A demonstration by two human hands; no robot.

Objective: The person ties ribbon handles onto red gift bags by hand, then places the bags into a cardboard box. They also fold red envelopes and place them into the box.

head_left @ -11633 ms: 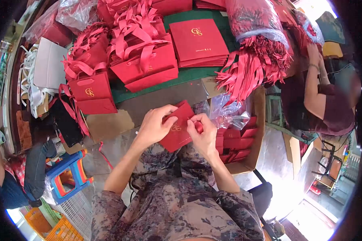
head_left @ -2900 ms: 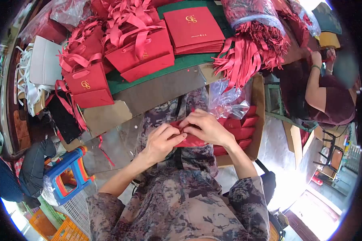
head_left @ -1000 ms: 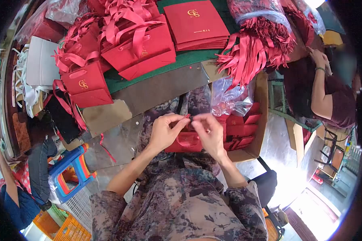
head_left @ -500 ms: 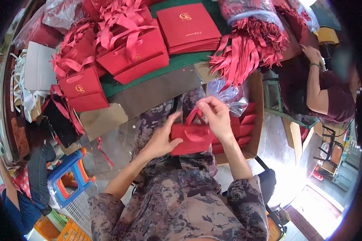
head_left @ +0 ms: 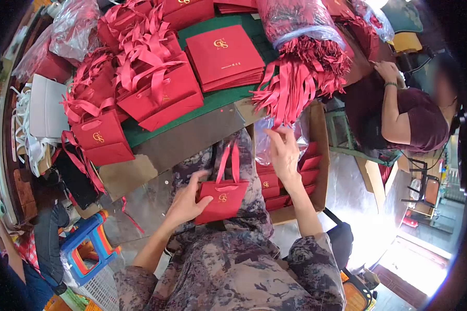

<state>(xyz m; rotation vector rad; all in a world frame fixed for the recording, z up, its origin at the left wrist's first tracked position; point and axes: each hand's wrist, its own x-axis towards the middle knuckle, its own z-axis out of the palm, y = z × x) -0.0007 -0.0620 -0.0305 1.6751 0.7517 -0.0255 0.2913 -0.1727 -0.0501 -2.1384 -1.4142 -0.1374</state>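
Observation:
My left hand [head_left: 187, 203] grips a small red paper gift bag [head_left: 225, 201] by its left side, thumb over the front. The bag has a gold logo, and its ribbon handle [head_left: 228, 161] stands up in a loop. My right hand [head_left: 286, 158] is raised to the lower ends of a thick bundle of red ribbons [head_left: 294, 85] that hangs over the table edge. Its fingers are bent and closed at the ribbon tips; the exact pinch is small in view.
Red bags with ribbons [head_left: 163, 96] and a stack of flat red bags [head_left: 225, 59] lie on the green table mat [head_left: 197, 111]. A cardboard box [head_left: 320, 155] of red bags stands right of my lap. Another person [head_left: 399, 116] sits at right. Stacked plastic stools [head_left: 91, 243] stand left.
My right hand has left the bag's ribbon handle and moved up to the hanging ribbons. The bag has come lower and left in my left hand, its logo now visible.

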